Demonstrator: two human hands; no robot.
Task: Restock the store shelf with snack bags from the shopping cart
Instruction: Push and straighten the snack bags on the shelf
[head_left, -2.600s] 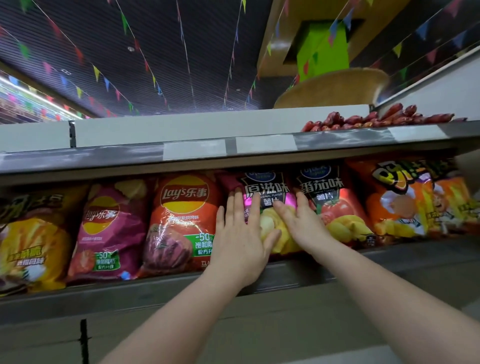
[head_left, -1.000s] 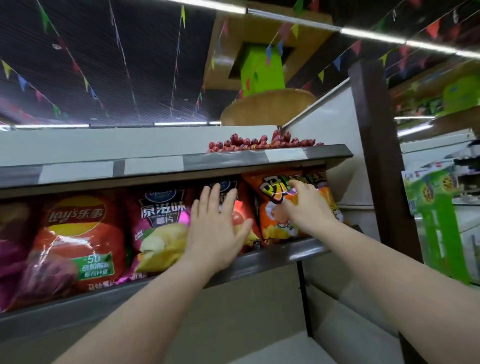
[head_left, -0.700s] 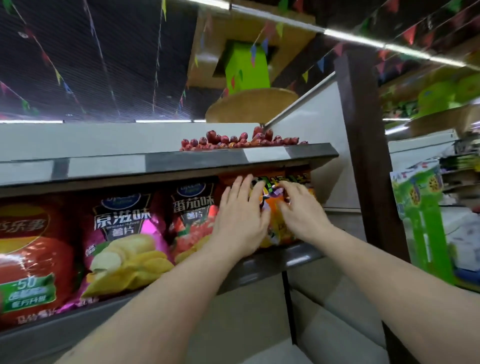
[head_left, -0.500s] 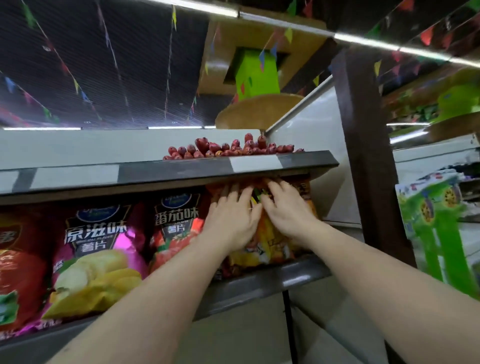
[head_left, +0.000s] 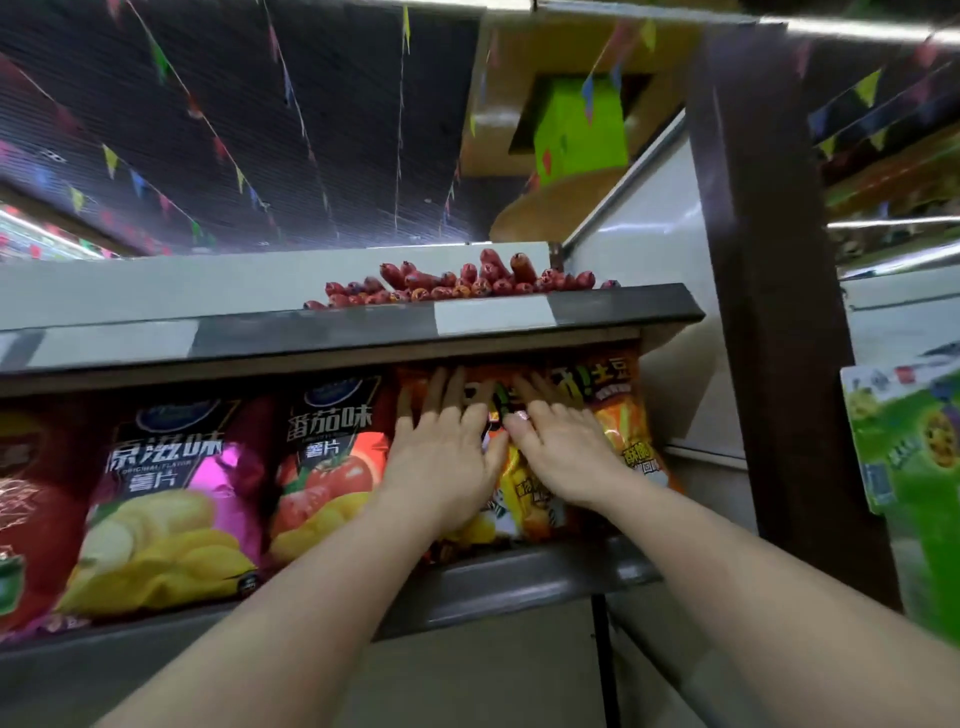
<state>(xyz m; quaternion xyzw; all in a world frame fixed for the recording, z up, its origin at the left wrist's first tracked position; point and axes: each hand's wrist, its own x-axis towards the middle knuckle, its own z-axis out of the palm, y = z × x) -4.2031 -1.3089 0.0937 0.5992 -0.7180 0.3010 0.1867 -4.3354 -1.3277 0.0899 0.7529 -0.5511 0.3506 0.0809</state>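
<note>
Orange snack bags (head_left: 621, 415) stand at the right end of the grey shelf (head_left: 519, 577). My left hand (head_left: 441, 452) lies flat on their left part, fingers straight and reaching up under the shelf above. My right hand (head_left: 563, 447) presses flat on them just to the right, thumbs nearly touching. Left of my hands stand a red tomato chip bag (head_left: 327, 462) and a pink original-flavour chip bag (head_left: 171, 499). The shopping cart is out of view.
The upper shelf (head_left: 363, 332) carries a heap of red sausages (head_left: 467, 283). A dark wooden post (head_left: 769, 312) rises right of the shelf end. A green package (head_left: 909, 467) hangs further right. A red chip bag (head_left: 26, 493) sits at the far left.
Both hands slid rightward along the shelf from the pink and tomato chip bags onto the orange bags at the end. Since half a second ago they stay pressed there, nearly unmoved.
</note>
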